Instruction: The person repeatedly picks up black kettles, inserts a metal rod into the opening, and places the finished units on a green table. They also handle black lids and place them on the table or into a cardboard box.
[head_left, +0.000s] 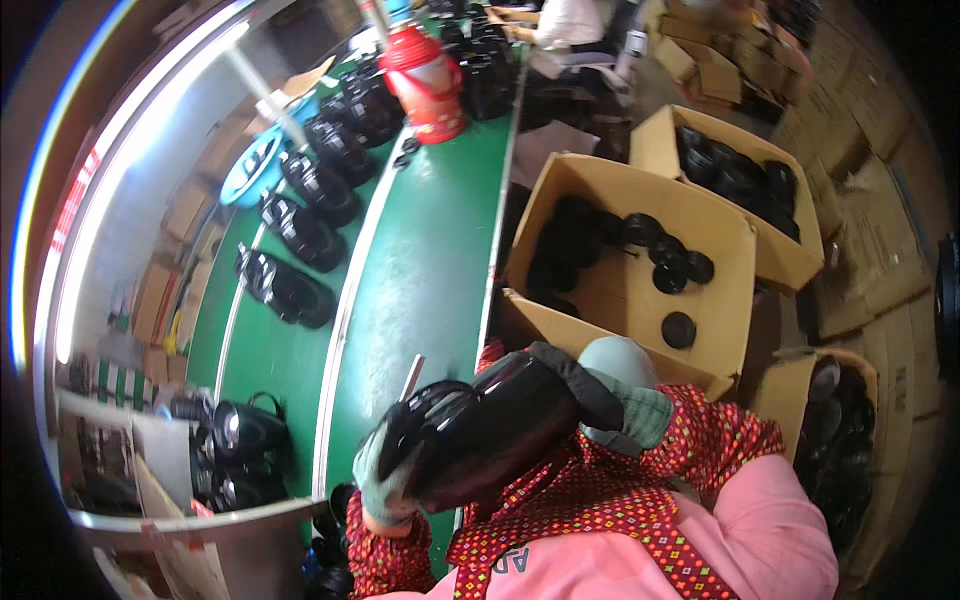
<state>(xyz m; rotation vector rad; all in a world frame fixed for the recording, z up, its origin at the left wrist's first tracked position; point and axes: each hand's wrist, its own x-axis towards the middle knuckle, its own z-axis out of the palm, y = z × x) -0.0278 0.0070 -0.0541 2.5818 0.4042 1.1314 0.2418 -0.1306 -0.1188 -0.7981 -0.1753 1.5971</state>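
A glossy black jug-like vessel lies tilted on its side in front of my chest, held between both hands. My left hand, in a pale green-grey glove, is closed around its left end, where a handle or spout shows; some of the fingers are hidden behind it. At the other end, my right hand, gloved the same way, is closed against a dark matte black part that covers the vessel's end. Whether this part is fixed on or separate, I cannot tell. A thin pale rod sticks up behind the vessel.
Similar black vessels lie in a row along the green bench. A red thermos-like container and a blue basin stand farther back. Right of the bench, a cardboard box holds round black parts; another box stands behind it.
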